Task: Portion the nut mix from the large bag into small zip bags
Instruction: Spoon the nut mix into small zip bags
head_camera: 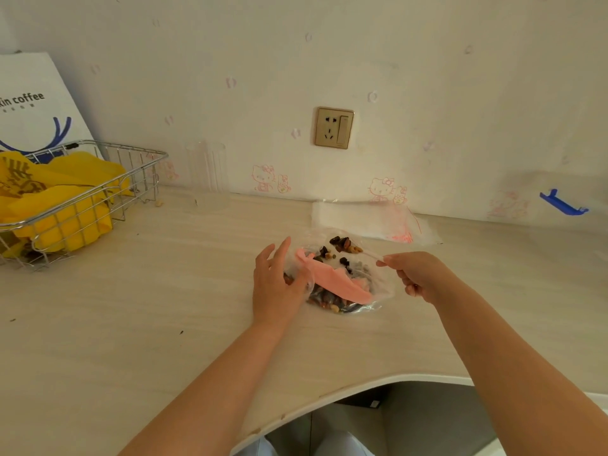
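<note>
Closest to the camera is the curved front edge of the counter [329, 394], with both bare forearms reaching out over it. The large bag [348, 284] of nut mix lies flat on the counter about mid-frame, clear plastic with a pink strip [339, 284] running diagonally across the top of it. You can see dark and tan nuts through the plastic, and a little cluster of them sits at the far end of the bag.

The left hand [279, 281] rests on the left side of the bag with fingers mostly straight and spread, thumb down against the plastic, so more pressing than gripping. The right hand [416, 274] is curled, pinching a thin whitish bit of the bag's edge [373, 255] between thumb and fingertips, on the right side.

Just behind the bag, up against the wall, there's a flat stack of small zip bags [368, 222] with red print on them. Further left a clear glass [206, 174] stands by the wall. Way off left is a wire basket [131, 166] holding something yellow [65, 205], and behind that a white coffee-branded paper bag [36, 100] leans on the wall. There's a gold wall socket [334, 127] above the counter and a blue clip [563, 203] far right.
</note>
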